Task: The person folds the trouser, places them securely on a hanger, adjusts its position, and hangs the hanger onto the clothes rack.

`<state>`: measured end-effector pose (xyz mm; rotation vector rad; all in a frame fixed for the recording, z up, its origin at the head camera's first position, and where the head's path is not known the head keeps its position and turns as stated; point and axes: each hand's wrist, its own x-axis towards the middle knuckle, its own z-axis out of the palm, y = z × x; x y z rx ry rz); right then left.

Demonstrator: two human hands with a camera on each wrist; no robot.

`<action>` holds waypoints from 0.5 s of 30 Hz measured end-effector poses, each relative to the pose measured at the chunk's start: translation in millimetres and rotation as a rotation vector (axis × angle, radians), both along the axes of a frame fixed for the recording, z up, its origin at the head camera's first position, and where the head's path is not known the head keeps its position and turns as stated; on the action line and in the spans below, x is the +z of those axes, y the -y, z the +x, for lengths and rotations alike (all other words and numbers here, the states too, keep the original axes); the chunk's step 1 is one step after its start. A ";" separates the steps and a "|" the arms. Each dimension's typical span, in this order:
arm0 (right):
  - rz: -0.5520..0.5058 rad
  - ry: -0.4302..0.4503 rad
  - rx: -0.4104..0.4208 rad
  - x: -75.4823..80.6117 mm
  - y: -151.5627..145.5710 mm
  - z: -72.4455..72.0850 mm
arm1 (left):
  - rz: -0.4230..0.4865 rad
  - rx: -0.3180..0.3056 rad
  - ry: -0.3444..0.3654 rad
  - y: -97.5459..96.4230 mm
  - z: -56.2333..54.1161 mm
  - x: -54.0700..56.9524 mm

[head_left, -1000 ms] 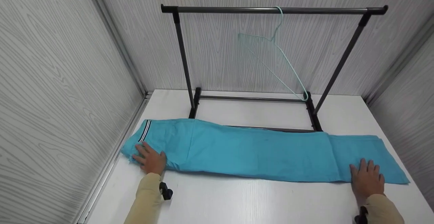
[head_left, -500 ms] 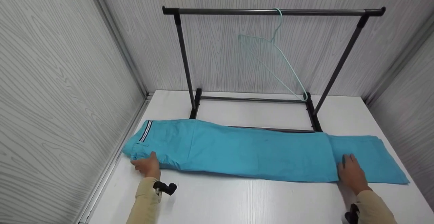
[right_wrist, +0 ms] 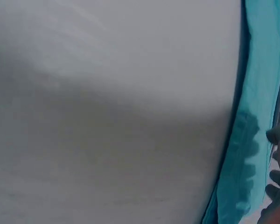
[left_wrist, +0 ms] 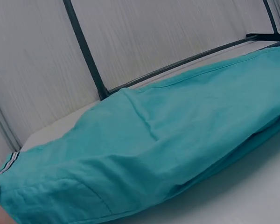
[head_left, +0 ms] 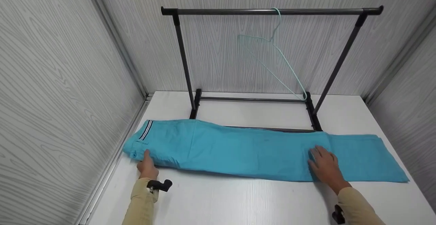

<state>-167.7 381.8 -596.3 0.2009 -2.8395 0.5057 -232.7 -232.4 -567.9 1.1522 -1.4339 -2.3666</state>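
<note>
A pair of turquoise trousers [head_left: 224, 150], folded lengthwise, lies across the white table, waistband with a striped strip to the left. At the waist end my left hand [head_left: 148, 167] grips the near edge. Its thumb lies on top and its fingers are hidden under the cloth; only a bit of that hand shows in the left wrist view. Over the lower legs is my right hand [head_left: 325, 165], fingers loosely spread above the cloth. In the right wrist view, its fingers [right_wrist: 276, 177] cast a shadow on the trousers; whether they touch is unclear.
Behind the trousers stands a black garment rack [head_left: 221, 12], its base partly covered by the cloth. A mint-green hanger [head_left: 289, 66] hangs from its bar. Grey wood-patterned panels [head_left: 61, 82] close off the left, back and right of the white table [head_left: 245, 201].
My left hand has gone from lying flat on the waist to gripping its near edge. My right hand has slid left from the hem end along the legs. The trousers stay nearly in place.
</note>
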 end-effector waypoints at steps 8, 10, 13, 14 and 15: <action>-0.051 0.212 0.112 -8.8 19.6 3.1 | 0.187 0.088 -0.167 7.2 -3.2 10.4; -0.065 0.222 0.115 -5.6 19.8 1.8 | 0.171 0.090 -0.196 3.1 -3.0 19.6; -0.103 0.238 0.119 -0.3 20.7 -0.3 | 0.110 0.084 -0.241 -6.2 -3.8 33.8; -0.127 0.251 0.120 1.3 21.4 -0.8 | 0.079 0.082 -0.254 -9.8 -3.9 38.2; -0.155 0.268 0.122 2.7 22.5 -1.1 | 0.042 0.076 -0.270 -13.6 -4.0 42.5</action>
